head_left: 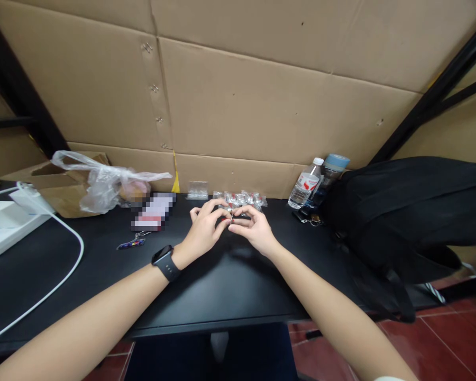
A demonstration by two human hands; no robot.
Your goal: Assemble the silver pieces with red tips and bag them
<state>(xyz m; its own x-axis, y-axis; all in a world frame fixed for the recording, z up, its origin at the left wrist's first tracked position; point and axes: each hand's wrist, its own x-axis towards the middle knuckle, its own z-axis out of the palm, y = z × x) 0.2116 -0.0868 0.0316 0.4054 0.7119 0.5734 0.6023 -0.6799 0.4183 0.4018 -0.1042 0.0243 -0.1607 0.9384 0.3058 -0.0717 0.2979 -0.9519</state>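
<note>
My left hand (204, 227), with a dark watch on its wrist, and my right hand (257, 231) meet above the middle of the desk. Thumb and fingers of both are closed in a pinch around a small red item (224, 219), which has a thin pale part between the fingertips. Fingers cover most of it, so its kind cannot be made out. Just behind the hands lies a heap of small clear packets (248, 199) with silvery and red contents. To their left, a flat clear plastic bag (197, 190) rests near the cardboard wall.
On the left are a phone (154, 211), a keychain (131, 244), a knotted plastic bag (103, 185), a cardboard box (65, 193) and a white power strip (8, 227) with a cable. At right stand a water bottle (306, 185), a blue-lidded bottle (335, 163) and a black backpack (412, 211).
</note>
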